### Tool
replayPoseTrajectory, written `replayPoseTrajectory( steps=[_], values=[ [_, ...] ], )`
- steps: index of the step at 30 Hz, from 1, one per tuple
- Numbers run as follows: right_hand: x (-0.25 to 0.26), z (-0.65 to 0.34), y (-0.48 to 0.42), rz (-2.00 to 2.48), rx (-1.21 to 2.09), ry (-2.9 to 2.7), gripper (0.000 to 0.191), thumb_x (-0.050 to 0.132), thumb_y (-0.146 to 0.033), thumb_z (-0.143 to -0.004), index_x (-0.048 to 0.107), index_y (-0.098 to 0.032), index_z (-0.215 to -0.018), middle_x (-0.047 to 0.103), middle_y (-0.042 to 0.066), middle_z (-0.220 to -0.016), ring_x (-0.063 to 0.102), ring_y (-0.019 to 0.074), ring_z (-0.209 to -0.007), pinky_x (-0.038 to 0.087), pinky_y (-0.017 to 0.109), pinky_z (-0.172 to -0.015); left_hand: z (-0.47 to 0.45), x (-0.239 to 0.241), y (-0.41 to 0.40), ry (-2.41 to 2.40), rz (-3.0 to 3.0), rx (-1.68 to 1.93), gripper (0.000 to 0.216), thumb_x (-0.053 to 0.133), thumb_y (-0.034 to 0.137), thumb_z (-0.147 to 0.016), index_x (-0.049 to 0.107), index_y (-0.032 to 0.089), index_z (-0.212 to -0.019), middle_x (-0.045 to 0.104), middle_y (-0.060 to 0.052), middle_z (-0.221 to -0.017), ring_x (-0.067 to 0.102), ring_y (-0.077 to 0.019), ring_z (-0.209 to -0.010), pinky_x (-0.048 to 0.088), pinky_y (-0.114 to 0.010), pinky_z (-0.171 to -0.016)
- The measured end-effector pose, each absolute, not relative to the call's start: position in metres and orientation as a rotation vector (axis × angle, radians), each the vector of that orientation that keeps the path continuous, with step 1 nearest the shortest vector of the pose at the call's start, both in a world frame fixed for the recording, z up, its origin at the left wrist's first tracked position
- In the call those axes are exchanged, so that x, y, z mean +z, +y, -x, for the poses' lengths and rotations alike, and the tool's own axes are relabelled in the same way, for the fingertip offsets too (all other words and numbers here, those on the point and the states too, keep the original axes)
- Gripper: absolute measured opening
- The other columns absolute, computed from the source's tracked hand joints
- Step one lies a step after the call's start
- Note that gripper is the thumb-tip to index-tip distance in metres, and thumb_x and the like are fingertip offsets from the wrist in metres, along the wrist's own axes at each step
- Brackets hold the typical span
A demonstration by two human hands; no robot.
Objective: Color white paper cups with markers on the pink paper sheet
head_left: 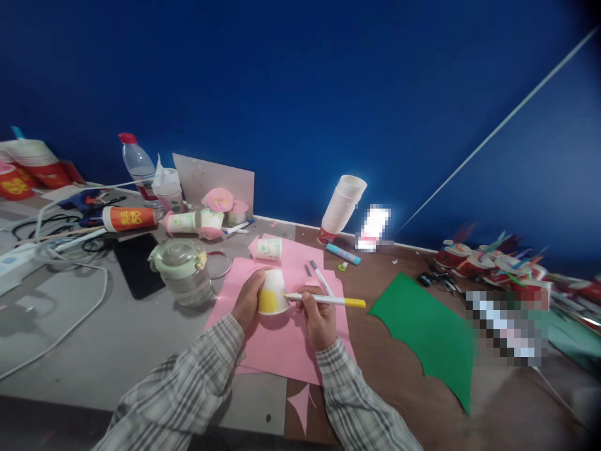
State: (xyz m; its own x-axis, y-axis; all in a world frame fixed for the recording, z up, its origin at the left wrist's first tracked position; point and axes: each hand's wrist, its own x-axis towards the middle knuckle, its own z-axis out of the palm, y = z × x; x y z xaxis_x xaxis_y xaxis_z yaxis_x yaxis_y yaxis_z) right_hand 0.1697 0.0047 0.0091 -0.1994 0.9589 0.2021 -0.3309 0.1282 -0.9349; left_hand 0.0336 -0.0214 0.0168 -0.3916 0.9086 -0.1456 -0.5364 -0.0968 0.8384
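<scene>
My left hand (250, 302) is closed around the left side of a white paper cup (278, 283), which has a yellow patch coloured on its lower part. Between the fingers of my right hand (319, 318) is a white marker (331, 300) with a yellow end, its tip at the cup's right side. Both hands are over pink paper sheets (275, 351). Just behind the cup lies another paper cup (269, 248) with green marks and pink paper on it. Two grey-capped pens (321, 277) rest on the pink paper near my right hand.
A lidded glass jar (183, 275) and a black phone (141, 266) stand to the left, among cables. Stacked white cups (342, 203) lean near the blue wall, by a glue stick (343, 254). Green paper (425, 332) lies right, with scissors (440, 282) beyond.
</scene>
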Motion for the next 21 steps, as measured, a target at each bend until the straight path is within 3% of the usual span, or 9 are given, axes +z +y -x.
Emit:
replayPoseTrajectory(
  steps=[21],
  values=[
    [0.0080, -0.1700, 0.0025, 0.692, 1.386, -1.223, 0.021, 0.061, -0.038, -0.074, 0.065, -0.018, -0.075, 0.057, -0.003, -0.050, 0.052, 0.0113, -0.044, 0.045, 0.022, -0.044, -0.0335, 0.0154, -0.0205, 1.078, -0.502, 1.773, 0.033, 0.050, 0.041, -0.071, 0.061, 0.016, -0.091, 0.055, -0.002, -0.065, 0.052, -0.0183, -0.052, 0.045, -0.031, -0.047]
  ],
)
